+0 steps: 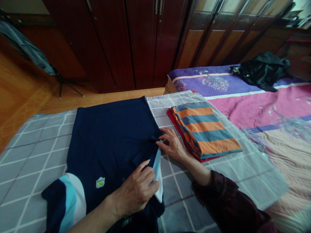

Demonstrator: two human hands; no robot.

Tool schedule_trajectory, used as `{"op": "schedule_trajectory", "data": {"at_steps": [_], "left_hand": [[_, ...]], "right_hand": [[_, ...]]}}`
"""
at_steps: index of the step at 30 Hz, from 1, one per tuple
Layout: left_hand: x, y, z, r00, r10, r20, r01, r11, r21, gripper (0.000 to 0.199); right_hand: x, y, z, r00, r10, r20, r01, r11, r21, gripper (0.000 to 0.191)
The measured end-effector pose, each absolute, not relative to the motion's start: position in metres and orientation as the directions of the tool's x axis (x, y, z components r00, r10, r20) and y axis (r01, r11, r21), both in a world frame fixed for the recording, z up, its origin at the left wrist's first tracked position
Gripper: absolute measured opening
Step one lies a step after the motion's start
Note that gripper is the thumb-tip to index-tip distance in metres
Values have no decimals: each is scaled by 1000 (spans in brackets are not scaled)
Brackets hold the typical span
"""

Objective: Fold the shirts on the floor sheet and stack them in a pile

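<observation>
A navy shirt (109,136) lies spread out on a grey checked cloth. Light blue and white bands cross its sleeve (73,191) at the lower left, and a small yellow-and-blue badge (100,182) sits on the chest. On the shirt's right side, my right hand (173,144) pinches the side edge between thumb and fingers. My left hand (137,187) rests lower down, fingers curled on the fabric beside the folded-in right sleeve (157,178); its fingertips are partly hidden. The shirt's neck end is partly covered by my left forearm.
To the right lies a folded stack with an orange-and-grey striped garment (206,126) on top and red cloth below. The grey checked cloth (31,152) covers the surface. Beyond are a patterned bed (243,106), a black garment (263,71), dark wardrobes (143,42) and a tripod (65,82).
</observation>
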State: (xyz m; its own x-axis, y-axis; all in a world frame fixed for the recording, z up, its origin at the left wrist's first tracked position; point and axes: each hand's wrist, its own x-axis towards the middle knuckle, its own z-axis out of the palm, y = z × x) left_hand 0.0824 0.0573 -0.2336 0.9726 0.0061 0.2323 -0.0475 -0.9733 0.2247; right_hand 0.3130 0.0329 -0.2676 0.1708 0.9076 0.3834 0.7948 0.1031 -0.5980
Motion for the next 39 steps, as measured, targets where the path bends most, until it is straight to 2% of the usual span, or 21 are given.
{"op": "schedule_trajectory", "data": {"at_steps": [4, 8, 15, 17, 19, 21, 22, 24, 26, 28, 30, 34, 36, 39], "left_hand": [[82, 58, -235, 972, 53, 230, -4, -971, 240, 14], [81, 60, -237, 958, 40, 282, -37, -964, 264, 14], [81, 60, -239, 949, 87, 303, 4, -965, 263, 18], [80, 60, -238, 943, 86, 322, -22, -948, 317, 22], [80, 61, -238, 925, 116, 361, -51, -906, 420, 26], [79, 66, -239, 874, 237, 424, -12, -862, 506, 30], [79, 69, -240, 833, 331, 444, 61, -852, 521, 31], [79, 77, -246, 738, 505, 448, 287, -835, 469, 24], [79, 84, -252, 690, 591, 417, 471, -805, 361, 23], [79, 89, -257, 714, 592, 374, 510, -805, 301, 18], [79, 91, -258, 739, 583, 338, 489, -809, 325, 5], [76, 94, -247, 682, 697, 222, 606, -708, 362, 6], [74, 97, -240, 661, 735, 150, 683, -672, 286, 10], [71, 101, -234, 695, 712, 100, 701, -702, 123, 19]], "right_hand": [[315, 33, -268, 157, 914, 374, 772, 123, -623, 9], [314, 34, -271, 168, 902, 398, 767, 134, -627, 8], [312, 35, -270, 138, 909, 393, 780, 145, -609, 17], [314, 35, -270, 136, 916, 377, 782, 134, -609, 17], [315, 35, -272, 128, 914, 386, 788, 142, -599, 16], [316, 35, -274, 119, 910, 398, 798, 151, -584, 17], [315, 35, -274, 117, 909, 401, 802, 152, -578, 17], [315, 35, -274, 119, 910, 397, 805, 146, -575, 16], [314, 36, -273, 127, 914, 385, 804, 132, -579, 15], [313, 36, -271, 138, 917, 375, 803, 118, -585, 17], [313, 36, -268, 143, 919, 368, 802, 110, -587, 19], [312, 36, -267, 134, 920, 369, 806, 116, -581, 18], [312, 36, -269, 136, 917, 376, 806, 118, -580, 17], [312, 36, -271, 158, 909, 385, 800, 110, -589, 18]]}}
